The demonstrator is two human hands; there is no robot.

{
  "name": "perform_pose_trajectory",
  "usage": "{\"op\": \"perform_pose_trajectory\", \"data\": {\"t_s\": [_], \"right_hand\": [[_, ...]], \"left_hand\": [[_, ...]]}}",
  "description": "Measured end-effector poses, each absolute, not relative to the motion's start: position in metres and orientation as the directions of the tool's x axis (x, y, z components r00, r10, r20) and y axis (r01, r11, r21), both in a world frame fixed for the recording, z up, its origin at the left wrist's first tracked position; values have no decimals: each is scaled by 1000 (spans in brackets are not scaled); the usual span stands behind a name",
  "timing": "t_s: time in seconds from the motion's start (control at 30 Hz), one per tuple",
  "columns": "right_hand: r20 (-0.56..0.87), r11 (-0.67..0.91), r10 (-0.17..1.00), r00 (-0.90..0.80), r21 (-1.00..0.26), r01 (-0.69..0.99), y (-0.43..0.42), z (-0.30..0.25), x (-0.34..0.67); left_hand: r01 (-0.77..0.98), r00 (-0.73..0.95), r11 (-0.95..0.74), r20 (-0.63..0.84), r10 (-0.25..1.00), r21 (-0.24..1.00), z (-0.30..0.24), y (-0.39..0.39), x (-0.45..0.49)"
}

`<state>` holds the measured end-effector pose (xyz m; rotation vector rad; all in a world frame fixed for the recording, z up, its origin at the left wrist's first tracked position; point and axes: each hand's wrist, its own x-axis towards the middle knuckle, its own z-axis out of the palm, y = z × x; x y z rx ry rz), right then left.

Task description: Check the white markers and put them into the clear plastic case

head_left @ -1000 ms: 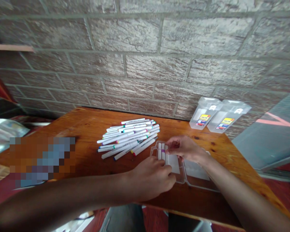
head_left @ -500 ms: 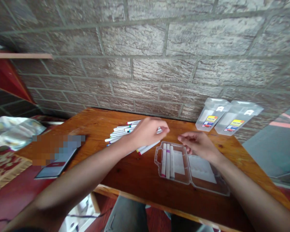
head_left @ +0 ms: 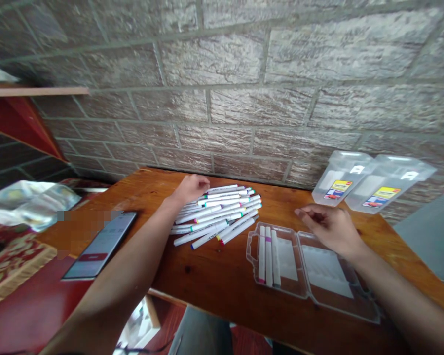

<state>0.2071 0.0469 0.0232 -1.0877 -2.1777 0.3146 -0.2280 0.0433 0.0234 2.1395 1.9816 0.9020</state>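
My left hand (head_left: pixel 193 188) is at the back left corner of a pile of white markers (head_left: pixel 222 209) with coloured ends. Its fingers are curled in, and no marker shows between them. Part of the pile lies hidden behind that hand and forearm. My right hand (head_left: pixel 327 224) hovers over the right half of an opened clear plastic case (head_left: pixel 304 286), fingers bent together and no object showing in them. Three markers (head_left: pixel 268 256) lie side by side in the left half of this case, beside a white insert. Another white insert (head_left: pixel 327 268) lies in the right half.
Two clear plastic containers (head_left: pixel 340 180) with yellow labels stand against the brick wall (head_left: pixel 231 138) at the back right. A phone (head_left: pixel 103 246) lies at the left of the wooden table (head_left: pixel 207 281). A crinkled plastic bag (head_left: pixel 33 202) is farther left.
My left hand has moved left, from over the right part of the marker pile to its back left corner, uncovering most markers. My right hand stays near the case. The view has shifted slightly.
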Motion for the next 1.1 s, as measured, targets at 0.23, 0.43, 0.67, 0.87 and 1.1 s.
{"op": "perform_pose_trajectory", "data": {"t_s": [0.23, 0.43, 0.67, 0.87, 1.1], "right_hand": [[411, 597, 801, -436, -485, 639, 46, 23, 207], [395, 595, 803, -446, -486, 640, 46, 22, 206], [363, 588, 809, -462, -513, 625, 44, 21, 206], [351, 589, 808, -473, -511, 627, 43, 22, 205], [340, 590, 807, -483, -511, 625, 42, 23, 204]], "left_hand": [[897, 32, -84, 126, 991, 434, 25, 36, -224], [887, 19, -36, 42, 999, 460, 31, 33, -224], [908, -6, -9, 35, 999, 419, 26, 35, -223], [925, -30, 17, 29, 999, 379, 27, 34, -227], [912, -12, 30, -47, 999, 408, 34, 32, -239]]}}
